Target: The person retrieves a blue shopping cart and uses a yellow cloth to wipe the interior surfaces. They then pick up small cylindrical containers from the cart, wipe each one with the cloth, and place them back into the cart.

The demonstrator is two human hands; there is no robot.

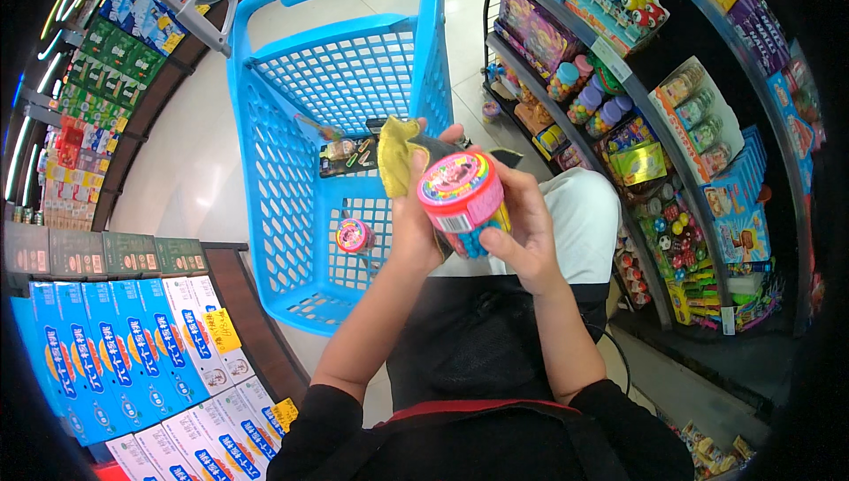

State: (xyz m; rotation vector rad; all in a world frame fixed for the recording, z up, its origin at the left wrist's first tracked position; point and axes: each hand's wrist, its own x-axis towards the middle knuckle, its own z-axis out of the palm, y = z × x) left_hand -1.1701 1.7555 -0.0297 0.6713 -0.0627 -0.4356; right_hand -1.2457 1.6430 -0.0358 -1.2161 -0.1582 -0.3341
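Observation:
A clear round candy jar (461,199) with a pink and red lid is held between my hands, tilted so that its lid and barcode face up. Blue, red and yellow candies show inside. My right hand (527,232) grips the jar's right side, its thumb low on the wall. A yellow and dark grey cloth (400,159) is in my left hand (418,229), which sits at the jar's left side; its fingers are partly hidden behind the cloth and jar. A similar pink-lidded jar (353,235) and a dark package (348,155) lie in the blue plastic shopping basket (285,216).
Curved shelves of candy and toys (597,50) rise on the right. Stacked blue and white drink cartons (113,355) stand at the lower left, with shelves of boxed goods (106,56) above. A grey handle (205,23) reaches the basket's upper left. My knee (580,216) is beside the basket.

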